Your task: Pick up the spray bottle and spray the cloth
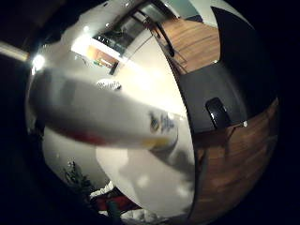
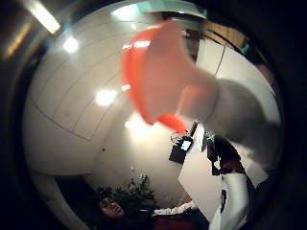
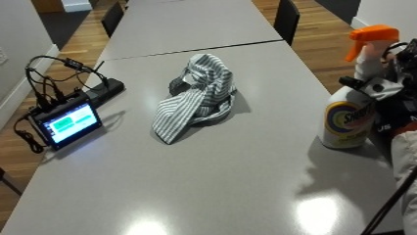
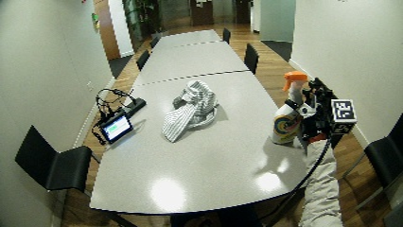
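A: Where is the spray bottle [image 3: 350, 115] standing?

B: It is standing upright on the grey counter [image 3: 228, 166], at the right edge of the frame, orange trigger head on top.

A: And the gloved right hand [image 3: 394, 105]?

B: It is sitting just behind the bottle, against its neck. I cannot tell how its fingers are lying.

A: The cloth?

B: The striped cloth [image 3: 196, 95] is lying crumpled in the upper middle, well apart from the bottle.

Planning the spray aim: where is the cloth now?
In the outside view the striped cloth lies bunched mid-table, between the small screen and the spray bottle.
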Motion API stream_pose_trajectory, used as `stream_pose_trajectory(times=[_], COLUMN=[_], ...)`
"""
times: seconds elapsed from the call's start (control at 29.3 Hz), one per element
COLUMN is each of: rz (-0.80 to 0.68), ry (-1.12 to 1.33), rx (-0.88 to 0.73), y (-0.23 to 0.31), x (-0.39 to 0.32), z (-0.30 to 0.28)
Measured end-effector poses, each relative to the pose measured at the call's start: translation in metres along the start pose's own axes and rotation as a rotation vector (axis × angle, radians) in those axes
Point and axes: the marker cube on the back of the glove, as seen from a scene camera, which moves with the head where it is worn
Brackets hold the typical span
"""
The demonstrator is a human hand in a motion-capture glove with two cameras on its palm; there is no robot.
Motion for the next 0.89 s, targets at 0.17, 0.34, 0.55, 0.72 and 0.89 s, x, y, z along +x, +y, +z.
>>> stream_pose_trajectory(times=[0.17, 0.34, 0.55, 0.72, 0.89], rz=[0.033, -0.013, -0.042, -0.082, -0.062], ry=[-0.052, -0.063, -0.053, -0.014, 0.125], rx=[-0.086, 0.022, 0.046, 0.043, 0.052], y=[0.003, 0.012, -0.002, -0.024, -0.03], x=[0.029, 0.027, 0.018, 0.018, 0.002], z=[-0.002, -0.005, 0.013, 0.031, 0.045])
